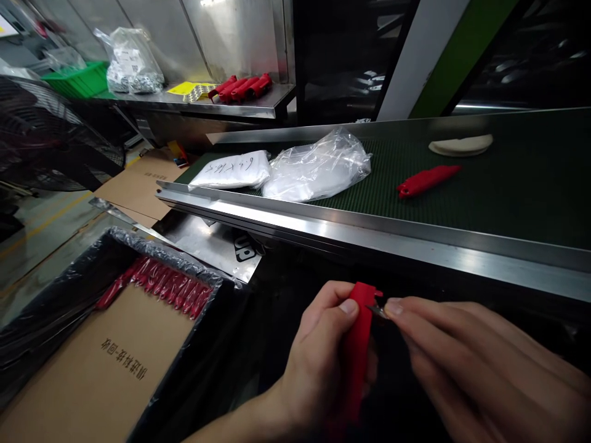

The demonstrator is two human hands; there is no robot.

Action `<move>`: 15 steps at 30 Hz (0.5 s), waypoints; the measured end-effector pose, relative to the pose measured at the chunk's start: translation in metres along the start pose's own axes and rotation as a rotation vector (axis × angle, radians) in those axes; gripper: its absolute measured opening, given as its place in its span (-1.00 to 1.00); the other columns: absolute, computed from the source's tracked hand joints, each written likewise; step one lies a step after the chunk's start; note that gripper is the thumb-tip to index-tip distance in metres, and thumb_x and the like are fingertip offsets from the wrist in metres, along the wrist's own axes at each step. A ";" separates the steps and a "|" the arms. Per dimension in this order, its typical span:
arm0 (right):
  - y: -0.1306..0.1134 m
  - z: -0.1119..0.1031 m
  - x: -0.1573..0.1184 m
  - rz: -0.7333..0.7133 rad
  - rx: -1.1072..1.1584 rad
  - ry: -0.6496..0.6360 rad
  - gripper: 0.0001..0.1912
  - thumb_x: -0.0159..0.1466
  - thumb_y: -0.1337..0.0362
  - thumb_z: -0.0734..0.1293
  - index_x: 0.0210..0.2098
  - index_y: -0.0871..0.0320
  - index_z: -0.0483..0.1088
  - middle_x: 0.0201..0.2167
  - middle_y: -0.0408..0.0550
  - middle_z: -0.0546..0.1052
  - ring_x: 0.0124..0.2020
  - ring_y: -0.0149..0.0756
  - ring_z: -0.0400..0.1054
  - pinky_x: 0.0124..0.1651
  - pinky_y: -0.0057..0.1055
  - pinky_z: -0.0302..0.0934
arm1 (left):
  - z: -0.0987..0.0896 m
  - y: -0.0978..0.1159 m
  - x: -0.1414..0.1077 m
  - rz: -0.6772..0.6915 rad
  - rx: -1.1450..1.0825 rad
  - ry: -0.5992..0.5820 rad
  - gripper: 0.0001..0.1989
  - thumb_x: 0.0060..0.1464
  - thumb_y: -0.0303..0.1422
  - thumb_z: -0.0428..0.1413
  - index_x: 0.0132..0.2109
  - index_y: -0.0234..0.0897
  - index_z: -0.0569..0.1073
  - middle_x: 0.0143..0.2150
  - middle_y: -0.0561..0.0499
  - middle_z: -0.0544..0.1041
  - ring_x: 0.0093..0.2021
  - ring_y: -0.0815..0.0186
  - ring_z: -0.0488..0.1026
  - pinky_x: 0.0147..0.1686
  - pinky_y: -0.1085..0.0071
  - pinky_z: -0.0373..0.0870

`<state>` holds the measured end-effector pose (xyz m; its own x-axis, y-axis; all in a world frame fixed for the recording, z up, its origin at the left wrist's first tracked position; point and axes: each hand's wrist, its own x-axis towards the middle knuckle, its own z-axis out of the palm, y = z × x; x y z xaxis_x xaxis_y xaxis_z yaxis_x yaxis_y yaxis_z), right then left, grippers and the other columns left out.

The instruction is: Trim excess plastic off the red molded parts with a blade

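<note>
My left hand is wrapped around a long red plastic part, held roughly upright in front of the conveyor. In my right hand a small knife blade is pinched between thumb and fingers. Its pointed tip meets the part's right edge near the top, just below a small protruding tab. My left thumb presses on the part close to the blade. The lower end of the part is partly hidden by my left hand, and any handle of the blade is covered by my right fingers.
On the green conveyor belt lie another red part, a pale curved object and bundles of clear plastic bags. A lined box at left holds bagged red parts. More red parts rest on the metal table behind.
</note>
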<state>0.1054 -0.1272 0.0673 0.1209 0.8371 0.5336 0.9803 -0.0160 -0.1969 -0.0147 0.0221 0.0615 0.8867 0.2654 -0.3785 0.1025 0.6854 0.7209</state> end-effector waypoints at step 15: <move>-0.022 0.007 -0.013 -0.008 -0.032 -0.003 -0.55 0.28 0.48 0.28 0.14 0.12 0.41 0.07 -0.02 0.46 -0.05 -0.27 0.38 -0.09 -0.31 0.24 | 0.004 0.016 0.015 0.128 -0.013 0.016 -0.79 0.24 -0.28 -0.03 -0.16 -0.34 0.38 -0.27 -0.04 0.49 -0.54 0.47 0.34 -0.54 0.57 0.30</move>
<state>0.0815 -0.1339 0.0587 0.1124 0.8388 0.5327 0.9857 -0.0265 -0.1663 0.0020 0.0347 0.0699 0.8850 0.3621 -0.2926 -0.0175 0.6540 0.7563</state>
